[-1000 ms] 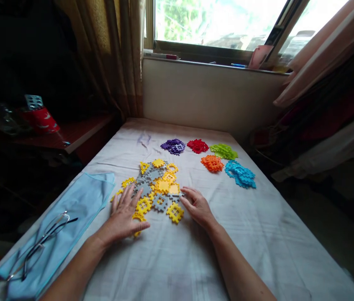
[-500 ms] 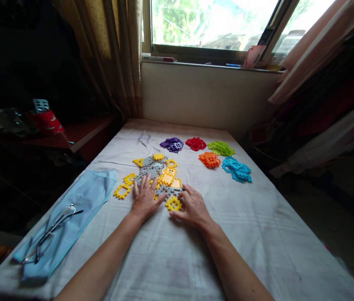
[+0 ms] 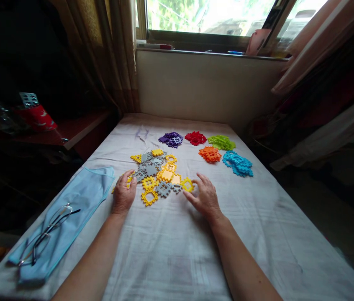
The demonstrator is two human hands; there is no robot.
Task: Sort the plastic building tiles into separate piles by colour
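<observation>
Yellow and grey notched plastic building pieces lie in a loose cluster mid-table, including a grey window piece [image 3: 163,189] and a yellow square frame [image 3: 149,197]. My right hand [image 3: 206,196] is at the cluster's right side, thumb and fingers pinching a tilted yellow building piece [image 3: 187,184]. At the cluster's left edge, my left hand [image 3: 124,194] is over yellow pieces [image 3: 129,181], its thumb apart from its curved fingers. Those pieces are partly hidden under the hand and appear to lie on the cloth.
Sorted piles stand farther back: purple [image 3: 171,139], red [image 3: 196,138], lime green [image 3: 221,142], orange [image 3: 210,154] and blue [image 3: 237,163]. Eyeglasses [image 3: 49,234] rest on a light blue cloth [image 3: 92,184] at the left. A pale cloth [image 3: 164,251] covers the table.
My left hand has moved left off the middle pieces, uncovering yellow ones, onto the leftmost yellow pieces. My right hand has taken hold of a yellow piece and shifted it right and away from me.
</observation>
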